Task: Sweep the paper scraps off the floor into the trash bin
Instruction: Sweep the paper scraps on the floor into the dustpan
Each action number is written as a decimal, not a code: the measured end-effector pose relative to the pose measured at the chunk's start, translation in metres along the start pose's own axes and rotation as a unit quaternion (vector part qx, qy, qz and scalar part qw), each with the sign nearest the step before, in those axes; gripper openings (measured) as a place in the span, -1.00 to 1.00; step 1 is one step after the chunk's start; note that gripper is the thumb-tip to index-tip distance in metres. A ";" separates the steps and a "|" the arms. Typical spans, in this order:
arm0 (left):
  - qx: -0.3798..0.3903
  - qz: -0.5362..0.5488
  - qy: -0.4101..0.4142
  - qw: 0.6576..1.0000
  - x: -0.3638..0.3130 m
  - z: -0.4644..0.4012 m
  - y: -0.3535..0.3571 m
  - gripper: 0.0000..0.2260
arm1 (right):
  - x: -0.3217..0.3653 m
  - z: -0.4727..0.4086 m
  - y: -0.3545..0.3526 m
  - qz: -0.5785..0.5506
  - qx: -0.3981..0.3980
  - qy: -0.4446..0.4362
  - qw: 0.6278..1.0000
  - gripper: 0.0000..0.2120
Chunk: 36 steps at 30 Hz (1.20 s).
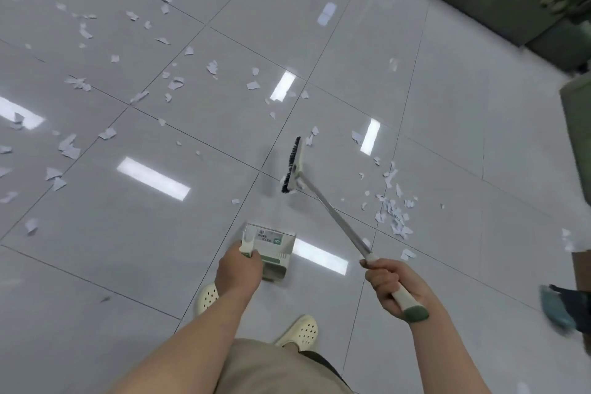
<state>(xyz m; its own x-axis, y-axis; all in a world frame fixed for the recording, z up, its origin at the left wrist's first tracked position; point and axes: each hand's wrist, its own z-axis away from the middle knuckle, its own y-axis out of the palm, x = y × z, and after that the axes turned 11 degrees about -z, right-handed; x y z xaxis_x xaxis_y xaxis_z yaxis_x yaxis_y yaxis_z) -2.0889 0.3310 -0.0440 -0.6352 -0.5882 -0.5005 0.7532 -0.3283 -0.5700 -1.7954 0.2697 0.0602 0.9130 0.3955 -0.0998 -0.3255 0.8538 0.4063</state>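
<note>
1. The right hand [388,285] is wrapped round the broom [323,205] handle; the brush head sits on the floor [447,125] just ahead of the dustpan [271,245].
2. The left hand [238,265] grips the dustpan's upright handle.
3. Paper scraps [395,214] lie in a loose heap right of the dustpan — many more are scattered far to its left and beyond.
4. No trash bin is in view — the job looks barely begun.
</note>
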 end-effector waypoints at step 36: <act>-0.089 -0.158 0.053 0.982 -0.092 0.130 0.161 -0.89 | 0.190 0.017 -0.121 0.053 0.044 0.066 0.995 -0.69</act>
<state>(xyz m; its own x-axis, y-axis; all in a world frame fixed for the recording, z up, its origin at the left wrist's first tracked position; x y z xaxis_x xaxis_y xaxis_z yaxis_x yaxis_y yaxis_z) -1.8863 0.2362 -0.0050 -0.8536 -0.3945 -0.3401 0.4801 -0.3426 -0.8075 -1.5785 0.2362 0.0077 0.8331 0.5272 -0.1677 -0.3896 0.7743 0.4988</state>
